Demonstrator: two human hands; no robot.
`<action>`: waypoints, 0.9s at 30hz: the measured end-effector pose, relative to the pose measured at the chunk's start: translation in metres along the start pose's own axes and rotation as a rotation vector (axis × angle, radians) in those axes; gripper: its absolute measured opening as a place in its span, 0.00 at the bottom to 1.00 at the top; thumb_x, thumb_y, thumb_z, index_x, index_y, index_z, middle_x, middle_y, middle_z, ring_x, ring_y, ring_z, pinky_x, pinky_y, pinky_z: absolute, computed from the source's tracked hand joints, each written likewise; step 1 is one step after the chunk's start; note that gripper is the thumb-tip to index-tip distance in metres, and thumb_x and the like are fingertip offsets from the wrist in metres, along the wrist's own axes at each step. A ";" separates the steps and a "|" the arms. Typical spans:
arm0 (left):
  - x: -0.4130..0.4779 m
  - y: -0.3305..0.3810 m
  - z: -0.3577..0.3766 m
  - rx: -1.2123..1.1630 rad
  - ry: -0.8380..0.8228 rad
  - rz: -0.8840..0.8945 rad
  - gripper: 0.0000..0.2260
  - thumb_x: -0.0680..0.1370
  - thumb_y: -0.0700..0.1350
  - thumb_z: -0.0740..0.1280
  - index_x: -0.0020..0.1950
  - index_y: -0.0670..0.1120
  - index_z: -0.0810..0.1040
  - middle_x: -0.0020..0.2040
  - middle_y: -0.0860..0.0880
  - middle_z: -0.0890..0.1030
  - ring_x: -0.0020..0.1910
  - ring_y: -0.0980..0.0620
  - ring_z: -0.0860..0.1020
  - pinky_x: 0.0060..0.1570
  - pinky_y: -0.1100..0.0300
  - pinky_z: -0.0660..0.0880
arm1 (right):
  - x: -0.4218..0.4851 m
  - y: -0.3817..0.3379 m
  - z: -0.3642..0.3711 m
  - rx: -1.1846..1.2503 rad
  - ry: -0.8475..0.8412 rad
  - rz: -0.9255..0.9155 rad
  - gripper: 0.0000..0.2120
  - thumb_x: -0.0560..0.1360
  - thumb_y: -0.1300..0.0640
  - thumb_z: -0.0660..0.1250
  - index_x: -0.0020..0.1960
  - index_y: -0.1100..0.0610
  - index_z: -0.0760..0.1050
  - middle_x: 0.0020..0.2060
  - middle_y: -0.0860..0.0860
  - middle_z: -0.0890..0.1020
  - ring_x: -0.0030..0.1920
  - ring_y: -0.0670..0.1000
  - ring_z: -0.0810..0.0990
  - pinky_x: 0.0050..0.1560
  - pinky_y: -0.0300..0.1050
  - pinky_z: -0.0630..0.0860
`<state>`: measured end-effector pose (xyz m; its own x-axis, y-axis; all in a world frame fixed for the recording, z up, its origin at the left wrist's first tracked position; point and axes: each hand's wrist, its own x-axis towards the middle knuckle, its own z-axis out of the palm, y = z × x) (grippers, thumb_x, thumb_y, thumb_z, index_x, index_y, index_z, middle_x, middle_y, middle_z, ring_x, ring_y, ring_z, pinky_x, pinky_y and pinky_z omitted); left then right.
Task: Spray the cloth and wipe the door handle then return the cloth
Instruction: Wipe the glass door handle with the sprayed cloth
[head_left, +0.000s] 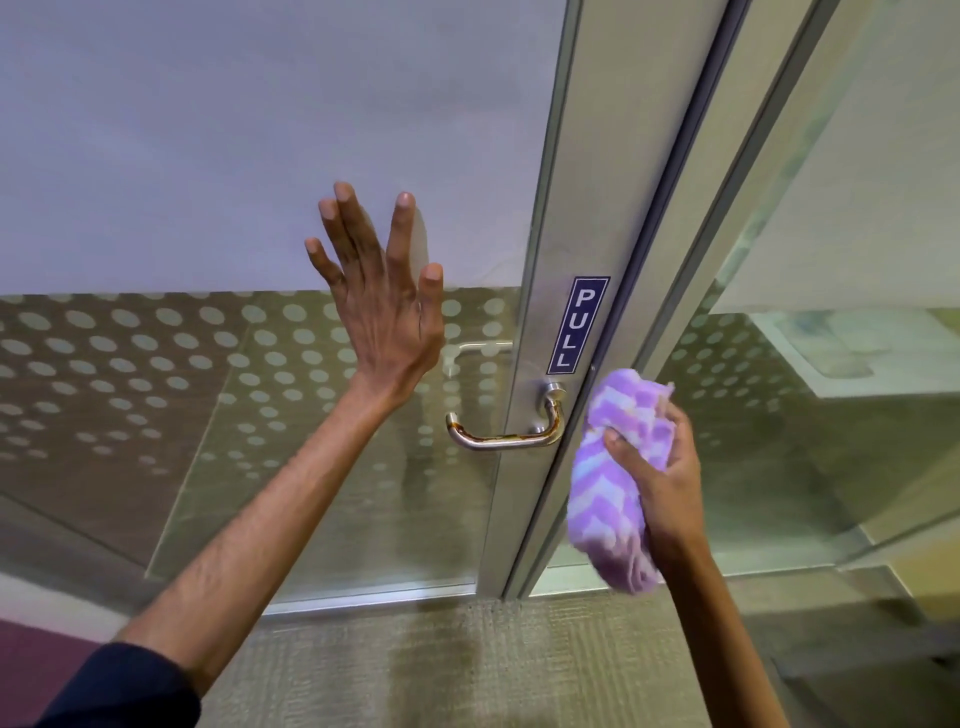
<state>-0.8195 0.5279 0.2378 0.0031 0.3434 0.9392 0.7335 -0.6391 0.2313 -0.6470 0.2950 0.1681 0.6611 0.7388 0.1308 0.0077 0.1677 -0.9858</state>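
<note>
The right hand (670, 467) is clenched on the cloth (618, 478) — a purple and white zigzag-patterned cloth, bunched, with the thumb pressed across its front and the fingers wrapped behind. Most of the cloth lies to the left of the palm; one end rises above the fingers and the other hangs below the wrist. The cloth is held just to the right of the door handle (511, 434), close to the handle's pivot end but apart from it; no contact is visible. The handle is a metal lever on the aluminium door frame (550, 208), pointing left, with brown rust-like marks along the bar and at its bends. A blue PULL sign (578, 325) sits on the frame directly above the handle. The left hand (384, 296) is released and holds nothing — fingers spread, raised in front of the frosted glass panel (208, 156); whether it touches the glass cannot be told.
</note>
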 end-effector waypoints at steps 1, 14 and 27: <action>0.000 0.000 0.001 0.013 0.002 0.003 0.25 0.84 0.59 0.41 0.81 0.58 0.40 0.76 0.32 0.49 0.79 0.54 0.30 0.76 0.51 0.28 | 0.009 -0.002 0.000 -0.153 -0.023 -0.077 0.25 0.72 0.61 0.75 0.64 0.49 0.70 0.59 0.42 0.80 0.57 0.45 0.81 0.56 0.41 0.78; 0.000 0.000 0.002 0.043 0.008 0.006 0.25 0.84 0.59 0.40 0.81 0.59 0.41 0.80 0.57 0.31 0.80 0.54 0.32 0.77 0.49 0.29 | 0.039 0.006 0.024 -0.778 -0.264 -0.321 0.16 0.78 0.61 0.67 0.65 0.54 0.75 0.63 0.51 0.76 0.62 0.50 0.75 0.60 0.36 0.68; -0.001 0.000 0.005 0.020 0.026 -0.001 0.25 0.83 0.59 0.40 0.80 0.61 0.41 0.82 0.53 0.32 0.80 0.54 0.33 0.77 0.49 0.29 | 0.031 0.015 0.036 -0.975 -0.238 -0.328 0.16 0.79 0.53 0.66 0.66 0.50 0.75 0.62 0.50 0.75 0.54 0.55 0.79 0.48 0.47 0.75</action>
<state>-0.8164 0.5312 0.2359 -0.0152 0.3255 0.9454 0.7471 -0.6247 0.2271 -0.6530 0.3440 0.1613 0.3538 0.8791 0.3193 0.8289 -0.1366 -0.5424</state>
